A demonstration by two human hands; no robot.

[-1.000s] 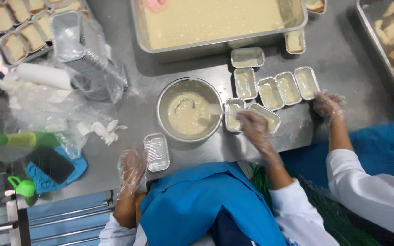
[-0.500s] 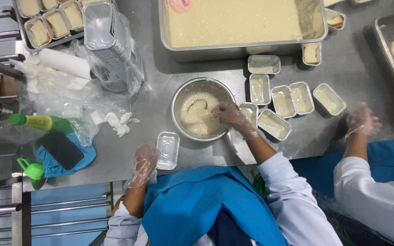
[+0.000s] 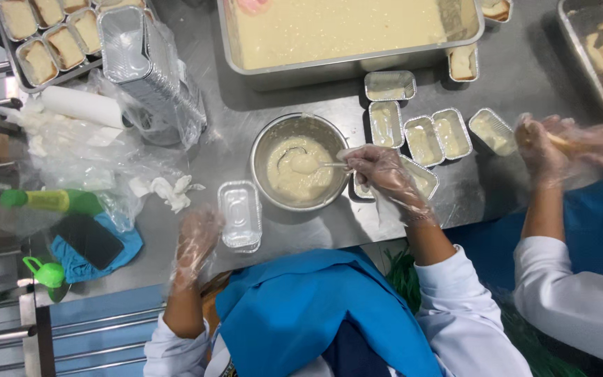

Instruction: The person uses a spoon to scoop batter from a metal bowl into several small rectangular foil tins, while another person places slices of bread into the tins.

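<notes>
A round steel bowl (image 3: pixel 265 148) of pale cream stands on the steel table. My right hand (image 3: pixel 383 172), in a clear plastic glove, holds a spoon (image 3: pixel 307 164) whose head sits in the cream. Under that hand lies a small foil tray (image 3: pixel 423 181) holding some cream. My left hand (image 3: pixel 195 241), also gloved, rests open at the table's near edge, just left of an empty foil tray (image 3: pixel 239 211). Several filled foil trays (image 3: pixel 423 134) stand in a row right of the bowl.
A large steel pan (image 3: pixel 343 31) of cream sits at the back. A co-worker's gloved hands (image 3: pixel 560 143) hold something at the right. A stack of foil trays in a bag (image 3: pixel 151 70), a paper roll (image 3: pixel 82 106), a green bottle (image 3: pixel 50 201) and a phone (image 3: pixel 91 239) lie left.
My right hand has brought the spoon from the foil tray into the bowl. My left hand stays by the empty tray. The co-worker's hands have come together at the right.
</notes>
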